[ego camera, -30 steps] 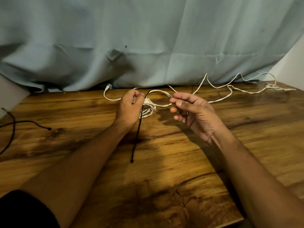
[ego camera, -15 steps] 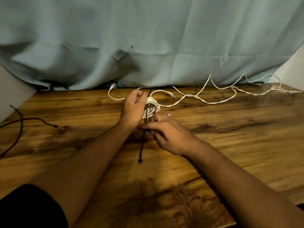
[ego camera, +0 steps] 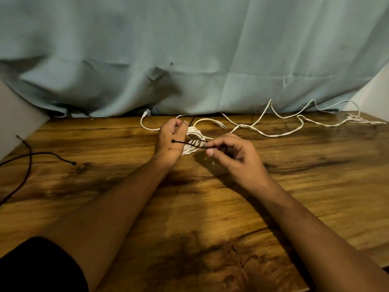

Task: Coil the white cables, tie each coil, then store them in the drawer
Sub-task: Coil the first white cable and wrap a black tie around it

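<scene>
One coil (ego camera: 192, 149) gripped by left fingers (ego camera: 175, 124)

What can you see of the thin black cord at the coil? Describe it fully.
The black cord is thin, dark and flexible, like string, with a small knob at its free end. It runs sideways from the back of the left hand, which grips the white coil, across that coil to the right hand, which pinches it.
</scene>
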A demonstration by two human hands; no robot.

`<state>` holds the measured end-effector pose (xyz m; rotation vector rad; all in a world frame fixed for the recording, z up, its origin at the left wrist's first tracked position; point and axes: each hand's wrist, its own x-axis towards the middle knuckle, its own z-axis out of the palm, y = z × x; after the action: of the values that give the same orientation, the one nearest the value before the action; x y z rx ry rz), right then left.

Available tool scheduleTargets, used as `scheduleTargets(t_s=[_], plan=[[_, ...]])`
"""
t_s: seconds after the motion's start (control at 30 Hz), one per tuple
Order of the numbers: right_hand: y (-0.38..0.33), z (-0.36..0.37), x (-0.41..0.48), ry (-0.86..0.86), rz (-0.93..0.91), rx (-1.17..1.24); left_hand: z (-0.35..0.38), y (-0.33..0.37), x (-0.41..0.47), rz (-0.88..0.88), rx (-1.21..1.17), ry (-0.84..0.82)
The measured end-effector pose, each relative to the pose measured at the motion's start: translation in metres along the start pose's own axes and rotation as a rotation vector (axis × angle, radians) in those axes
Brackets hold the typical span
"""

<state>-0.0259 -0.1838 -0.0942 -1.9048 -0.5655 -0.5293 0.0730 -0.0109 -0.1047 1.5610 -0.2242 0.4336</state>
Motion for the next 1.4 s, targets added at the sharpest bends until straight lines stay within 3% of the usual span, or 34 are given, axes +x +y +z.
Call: scheduleTargets(t_s=[0.47, 0.73, 0.83, 0.93, 1.2, 1.4], plan=[[-0.004, -0.016, 0.008, 0.419, 0.260, 0.684, -0.002, -0.002, 0.000, -0.055, 0.008, -0.003], [-0.005, -0.033, 0.011, 0.478, 0.265, 0.920, -0.001, 0.001, -0.004, -0.018, 0.066, -0.026], [-0.003, -0.035, 0.013, 0.529, 0.296, 0.869, -0.001, 0.003, -0.004, 0.017, 0.103, -0.056], [0.003, -0.033, 0.012, 0.555, 0.309, 0.655, 0.000, 0.006, -0.008, 0.099, 0.177, -0.111], [0.011, -0.017, 0.005, 0.398, 0.193, 0.278, 0.003, 0.009, -0.021, 0.235, 0.360, -0.182], [0.012, -0.008, 0.005, 0.359, 0.174, 0.240, 0.012, 0.011, -0.028, 0.275, 0.318, -0.226]])
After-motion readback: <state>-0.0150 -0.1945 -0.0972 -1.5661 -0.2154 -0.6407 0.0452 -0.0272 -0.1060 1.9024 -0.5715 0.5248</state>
